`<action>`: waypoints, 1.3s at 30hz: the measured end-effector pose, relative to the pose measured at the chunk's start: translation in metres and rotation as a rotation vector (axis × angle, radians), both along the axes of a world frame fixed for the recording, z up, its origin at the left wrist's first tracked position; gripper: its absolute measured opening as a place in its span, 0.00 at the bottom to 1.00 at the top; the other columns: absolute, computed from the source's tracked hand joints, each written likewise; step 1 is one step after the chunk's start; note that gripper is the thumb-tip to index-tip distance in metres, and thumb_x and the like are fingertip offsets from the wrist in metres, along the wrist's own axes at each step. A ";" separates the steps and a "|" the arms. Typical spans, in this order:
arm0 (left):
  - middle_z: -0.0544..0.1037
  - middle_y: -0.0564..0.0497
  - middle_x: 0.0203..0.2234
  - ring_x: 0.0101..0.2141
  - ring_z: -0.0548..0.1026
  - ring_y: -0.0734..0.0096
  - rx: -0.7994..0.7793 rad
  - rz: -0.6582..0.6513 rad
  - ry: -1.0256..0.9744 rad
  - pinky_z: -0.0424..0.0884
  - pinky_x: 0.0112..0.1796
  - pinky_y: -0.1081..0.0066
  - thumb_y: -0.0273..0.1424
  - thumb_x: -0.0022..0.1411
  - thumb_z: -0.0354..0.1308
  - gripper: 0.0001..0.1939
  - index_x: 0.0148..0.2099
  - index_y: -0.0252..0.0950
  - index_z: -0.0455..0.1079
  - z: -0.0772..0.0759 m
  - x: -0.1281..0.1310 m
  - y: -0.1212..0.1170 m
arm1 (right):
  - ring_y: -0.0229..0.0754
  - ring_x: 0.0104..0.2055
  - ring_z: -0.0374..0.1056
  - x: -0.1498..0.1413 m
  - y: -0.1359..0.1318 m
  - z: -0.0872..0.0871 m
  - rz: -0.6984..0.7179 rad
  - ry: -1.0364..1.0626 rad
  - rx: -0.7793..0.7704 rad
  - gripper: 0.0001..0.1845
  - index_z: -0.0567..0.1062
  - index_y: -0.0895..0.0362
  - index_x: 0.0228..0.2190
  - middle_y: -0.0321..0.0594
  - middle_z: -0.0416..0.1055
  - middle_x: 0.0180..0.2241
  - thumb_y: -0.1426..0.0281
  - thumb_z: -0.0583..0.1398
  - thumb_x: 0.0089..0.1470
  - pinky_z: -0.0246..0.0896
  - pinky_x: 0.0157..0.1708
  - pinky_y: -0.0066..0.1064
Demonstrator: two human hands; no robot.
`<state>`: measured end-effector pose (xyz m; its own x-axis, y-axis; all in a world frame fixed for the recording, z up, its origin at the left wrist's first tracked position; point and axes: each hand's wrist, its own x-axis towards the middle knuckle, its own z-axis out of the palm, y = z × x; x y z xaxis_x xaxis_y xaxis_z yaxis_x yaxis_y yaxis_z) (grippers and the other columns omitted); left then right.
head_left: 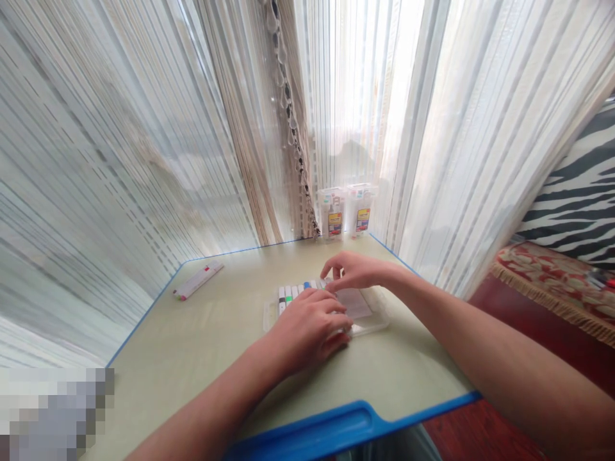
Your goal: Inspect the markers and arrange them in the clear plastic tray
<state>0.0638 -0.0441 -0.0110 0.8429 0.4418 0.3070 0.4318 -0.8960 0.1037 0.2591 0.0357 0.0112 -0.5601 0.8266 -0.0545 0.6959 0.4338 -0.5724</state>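
A clear plastic case (375,325) lies flat on the table with a row of white markers (282,301) in its left part; their coloured bands include black, green and blue. My left hand (312,323) rests palm down across the markers, fingers stretched out towards the right and covering much of the row. At the far ends of the markers, my right hand (353,270) bends its fingers and thumb around a marker, most of which is hidden. A pale rectangular piece (354,303) shows in the right part of the case, under my right wrist.
Two clear containers (332,221) with yellow-and-red labels stand at the table's far edge, before string curtains (192,128). A slim white pack (199,280) lies at the left. Blue edging (307,435) borders the pale green table (192,358). A patterned fringed seat (552,282) is at right.
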 end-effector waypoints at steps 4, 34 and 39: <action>0.80 0.51 0.45 0.48 0.73 0.59 0.021 0.015 0.027 0.63 0.47 0.59 0.35 0.64 0.56 0.10 0.45 0.42 0.76 0.002 0.000 -0.001 | 0.41 0.32 0.69 0.000 0.001 -0.002 0.020 -0.014 0.034 0.17 0.80 0.59 0.42 0.41 0.76 0.31 0.66 0.62 0.50 0.60 0.30 0.27; 0.80 0.47 0.43 0.46 0.75 0.61 -0.021 -0.028 0.005 0.64 0.49 0.61 0.35 0.66 0.54 0.11 0.43 0.40 0.77 0.005 0.001 -0.001 | 0.39 0.32 0.70 0.006 0.003 0.000 -0.012 0.012 -0.103 0.21 0.76 0.61 0.43 0.42 0.76 0.35 0.66 0.67 0.46 0.61 0.28 0.26; 0.80 0.46 0.40 0.44 0.75 0.63 -0.028 -0.042 -0.008 0.65 0.48 0.63 0.35 0.65 0.55 0.10 0.42 0.40 0.77 0.005 0.001 0.000 | 0.38 0.31 0.69 0.011 0.005 0.000 0.030 0.078 -0.198 0.28 0.74 0.62 0.42 0.40 0.75 0.33 0.61 0.70 0.41 0.62 0.29 0.26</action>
